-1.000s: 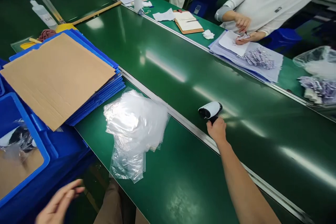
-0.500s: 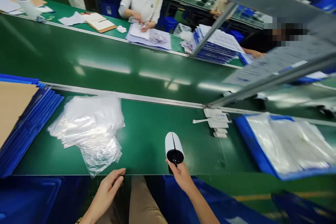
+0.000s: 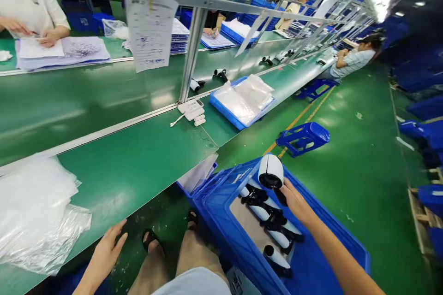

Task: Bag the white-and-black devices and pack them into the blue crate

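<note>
A long green bench (image 3: 138,166) runs past a seated worker, a stack of clear plastic bags (image 3: 34,212) at its near left end. Beside it on the floor stands a blue crate (image 3: 311,267) holding at least 3 white-and-black devices (image 3: 273,226). The right hand (image 3: 294,198) has its grip clamped on another white device (image 3: 271,171), held just above the crate. The left hand (image 3: 105,251) hovers spread and empty at the bench edge. The step looks like carrying 1 unit between crate and bench; the next move calls for a steady hold.

arms — bare, sleeveless | shorts — light grey | feet — dark sandals
</note>
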A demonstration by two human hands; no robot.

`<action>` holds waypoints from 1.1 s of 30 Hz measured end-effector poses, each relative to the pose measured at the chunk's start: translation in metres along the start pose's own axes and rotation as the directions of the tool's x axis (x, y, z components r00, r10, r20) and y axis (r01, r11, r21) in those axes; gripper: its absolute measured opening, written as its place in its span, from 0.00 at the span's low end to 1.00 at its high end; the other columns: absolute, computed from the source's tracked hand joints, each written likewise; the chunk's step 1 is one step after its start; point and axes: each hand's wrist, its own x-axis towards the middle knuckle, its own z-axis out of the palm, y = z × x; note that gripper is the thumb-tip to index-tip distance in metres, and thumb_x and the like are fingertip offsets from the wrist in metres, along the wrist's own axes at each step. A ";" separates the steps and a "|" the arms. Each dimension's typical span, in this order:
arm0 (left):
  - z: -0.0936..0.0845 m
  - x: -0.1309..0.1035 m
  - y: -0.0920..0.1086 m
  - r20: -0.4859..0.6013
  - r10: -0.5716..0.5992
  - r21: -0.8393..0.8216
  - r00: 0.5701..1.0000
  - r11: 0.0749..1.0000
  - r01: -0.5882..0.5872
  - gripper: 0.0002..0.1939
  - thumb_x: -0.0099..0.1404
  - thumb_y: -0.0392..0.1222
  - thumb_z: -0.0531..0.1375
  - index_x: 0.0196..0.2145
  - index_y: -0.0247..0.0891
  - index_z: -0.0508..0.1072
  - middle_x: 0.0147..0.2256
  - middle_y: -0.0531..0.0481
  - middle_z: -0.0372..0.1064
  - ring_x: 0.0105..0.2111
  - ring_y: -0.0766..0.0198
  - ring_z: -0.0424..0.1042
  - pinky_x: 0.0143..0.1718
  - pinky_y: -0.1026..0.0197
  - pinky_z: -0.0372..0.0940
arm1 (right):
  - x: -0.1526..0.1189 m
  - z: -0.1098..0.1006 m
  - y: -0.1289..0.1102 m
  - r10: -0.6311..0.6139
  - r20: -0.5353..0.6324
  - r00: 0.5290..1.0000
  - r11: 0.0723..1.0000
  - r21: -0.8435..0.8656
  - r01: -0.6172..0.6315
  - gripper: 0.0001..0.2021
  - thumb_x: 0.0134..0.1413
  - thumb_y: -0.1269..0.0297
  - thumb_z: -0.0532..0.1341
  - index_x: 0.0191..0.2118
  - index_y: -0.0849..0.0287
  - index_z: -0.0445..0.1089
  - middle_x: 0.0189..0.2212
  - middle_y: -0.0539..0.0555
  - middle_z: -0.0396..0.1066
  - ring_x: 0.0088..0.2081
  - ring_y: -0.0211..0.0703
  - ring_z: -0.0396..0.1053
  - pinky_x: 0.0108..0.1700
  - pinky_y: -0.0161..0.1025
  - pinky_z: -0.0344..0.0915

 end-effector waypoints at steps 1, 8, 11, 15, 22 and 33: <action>0.005 0.012 0.018 -0.041 0.029 0.062 0.999 0.998 -0.026 0.34 0.65 0.64 0.51 0.60 0.42 0.72 0.60 0.40 0.70 0.54 0.43 0.73 0.53 0.44 0.73 | -0.003 -0.015 0.027 0.008 0.015 1.000 0.999 -0.046 -0.007 0.27 0.64 0.48 0.45 0.56 0.60 0.66 0.56 0.66 0.71 0.58 0.59 0.67 0.63 0.54 0.63; 0.071 0.096 0.134 -0.216 0.016 0.464 0.976 0.881 0.088 0.40 0.70 0.63 0.45 0.71 0.38 0.54 0.72 0.34 0.45 0.70 0.33 0.47 0.66 0.28 0.50 | -0.043 -0.014 0.202 0.199 0.323 0.925 0.914 -0.401 -0.057 0.21 0.66 0.59 0.45 0.51 0.65 0.69 0.48 0.68 0.73 0.52 0.57 0.71 0.57 0.51 0.66; 0.100 0.114 0.156 -0.182 -0.002 0.585 0.983 0.804 0.110 0.45 0.67 0.67 0.50 0.73 0.41 0.46 0.74 0.34 0.33 0.73 0.32 0.35 0.67 0.25 0.43 | -0.077 0.015 0.246 0.278 0.432 0.858 0.916 -0.388 -0.102 0.17 0.66 0.64 0.47 0.48 0.63 0.70 0.46 0.65 0.75 0.50 0.51 0.73 0.55 0.45 0.68; 0.113 0.117 0.162 -0.192 -0.011 0.664 0.981 0.734 0.138 0.52 0.63 0.70 0.53 0.74 0.43 0.36 0.74 0.34 0.24 0.73 0.29 0.28 0.66 0.21 0.39 | -0.115 0.049 0.281 0.368 0.531 0.763 0.879 -0.466 -0.099 0.16 0.55 0.73 0.56 0.49 0.66 0.72 0.48 0.69 0.74 0.51 0.61 0.73 0.51 0.51 0.69; 0.110 0.119 0.167 -0.194 -0.070 0.709 0.979 0.680 0.188 0.53 0.63 0.69 0.54 0.74 0.43 0.34 0.74 0.34 0.23 0.73 0.30 0.30 0.67 0.24 0.41 | -0.116 0.113 0.300 0.209 0.688 0.695 0.907 -0.402 0.126 0.23 0.48 0.86 0.53 0.44 0.62 0.77 0.46 0.65 0.77 0.56 0.59 0.70 0.64 0.57 0.57; 0.111 0.120 0.166 -0.212 -0.059 0.706 0.976 0.681 0.194 0.54 0.63 0.68 0.55 0.74 0.43 0.33 0.75 0.34 0.23 0.73 0.30 0.29 0.66 0.22 0.41 | -0.139 0.176 0.310 0.099 0.766 0.635 0.886 -0.359 0.294 0.18 0.55 0.81 0.54 0.40 0.62 0.80 0.41 0.65 0.78 0.53 0.58 0.71 0.61 0.54 0.60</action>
